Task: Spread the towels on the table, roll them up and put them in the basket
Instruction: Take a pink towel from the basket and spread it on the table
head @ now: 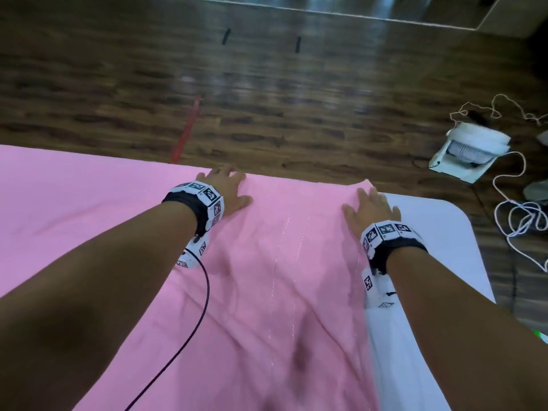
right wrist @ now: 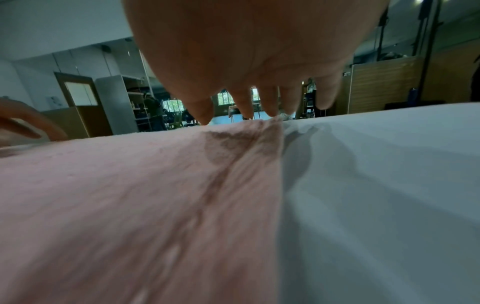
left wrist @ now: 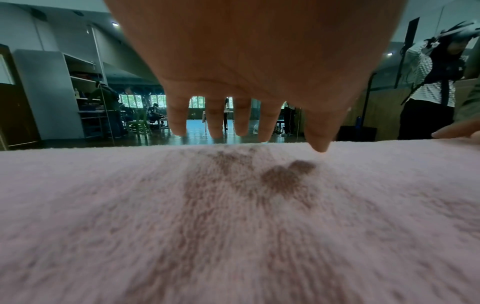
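Note:
A pink towel (head: pixel 284 262) lies spread lengthwise on the table, still creased down its middle. My left hand (head: pixel 228 188) lies flat with straight fingers at the towel's far left corner. My right hand (head: pixel 370 206) lies flat at the far right corner, beside the towel's right edge. In the left wrist view the left hand (left wrist: pixel 233 123) hovers just over the fluffy pink towel (left wrist: pixel 233 216), fingers spread. In the right wrist view the fingers (right wrist: pixel 270 105) of the right hand reach the towel's far corner (right wrist: pixel 270 125). No basket is in view.
The white table (head: pixel 430 292) shows bare to the right of the towel, with a rounded far corner. More pink cloth (head: pixel 74 197) covers the table's left side. On the wooden floor to the right lie a white device (head: pixel 468 152) and loose white cords (head: pixel 519 215).

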